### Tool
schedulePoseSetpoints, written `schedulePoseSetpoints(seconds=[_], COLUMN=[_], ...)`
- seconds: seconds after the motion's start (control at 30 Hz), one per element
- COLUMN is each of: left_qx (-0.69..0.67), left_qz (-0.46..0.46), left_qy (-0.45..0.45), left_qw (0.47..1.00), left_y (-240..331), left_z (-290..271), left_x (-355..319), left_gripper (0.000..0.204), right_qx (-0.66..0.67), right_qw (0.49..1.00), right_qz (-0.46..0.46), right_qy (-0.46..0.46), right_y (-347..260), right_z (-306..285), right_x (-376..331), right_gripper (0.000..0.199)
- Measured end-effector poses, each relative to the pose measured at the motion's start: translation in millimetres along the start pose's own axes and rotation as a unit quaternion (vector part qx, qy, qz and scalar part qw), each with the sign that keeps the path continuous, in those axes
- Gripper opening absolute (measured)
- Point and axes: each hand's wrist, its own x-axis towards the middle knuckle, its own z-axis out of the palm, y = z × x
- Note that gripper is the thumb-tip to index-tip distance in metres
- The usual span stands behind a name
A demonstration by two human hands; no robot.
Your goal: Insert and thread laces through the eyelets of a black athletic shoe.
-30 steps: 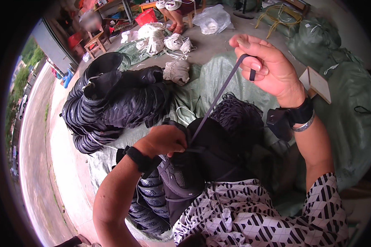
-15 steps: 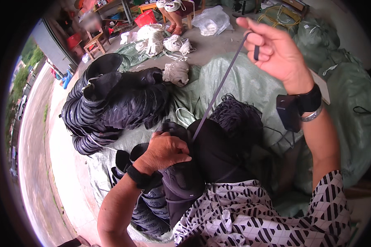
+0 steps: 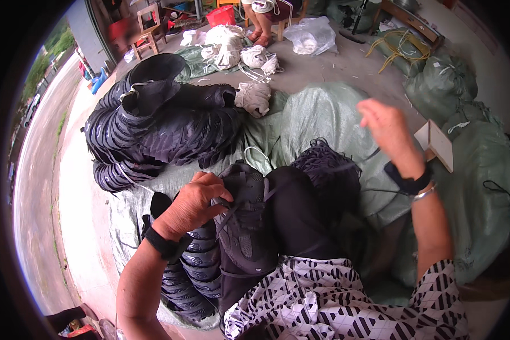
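A black shoe upper (image 3: 246, 226) lies on my lap. My left hand (image 3: 195, 201) grips its top edge at the eyelets. A thin black lace (image 3: 345, 165) runs from the shoe toward my right hand (image 3: 388, 130), which is blurred with motion, fingers curled, over a heap of black laces (image 3: 326, 170). Both wrists wear dark bands.
A big stack of black shoe uppers (image 3: 153, 130) lies at the left and another stack (image 3: 192, 272) beside my left knee, both on green sheeting (image 3: 317, 113). Green sacks (image 3: 481, 170) and a small open box (image 3: 436, 144) are at the right. White bundles (image 3: 255, 96) and another person's feet (image 3: 260, 28) are beyond.
My right hand has come down from high up, where it pulled the lace taut, to just above the lace heap. My left hand stays on the shoe.
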Motion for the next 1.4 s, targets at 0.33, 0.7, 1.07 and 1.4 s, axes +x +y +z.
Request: schedulePoseSetpoints(seconds=[0.33, 0.7, 1.07, 1.4], left_qx=[0.01, -0.083, 0.165, 0.059], left_qz=[-0.015, -0.065, -0.13, -0.116], left_qy=[0.049, 0.131, 0.046, 0.269], left_qw=[0.999, 0.986, 0.977, 0.954], left_y=[-5.3, 2.0, 42.8, 7.5], left_z=[15.8, 27.7, 36.7, 46.4], left_x=[-7.8, -12.6, 19.1, 3.3], left_gripper=[0.028, 0.031, 0.017, 0.013], right_qx=[0.275, 0.126, 0.265, 0.835], right_qw=[0.911, 0.912, 0.893, 0.374], right_qz=[-0.132, -0.262, 0.055, 0.246], right_qy=[-0.277, -0.288, -0.36, -0.32], right_y=[-108.7, -117.5, -62.1, -53.1], right_z=[155.3, 169.2, 114.9, 77.4], right_x=[-31.8, -31.4, -46.1, -58.6], right_gripper=[0.013, 0.006, 0.021, 0.018])
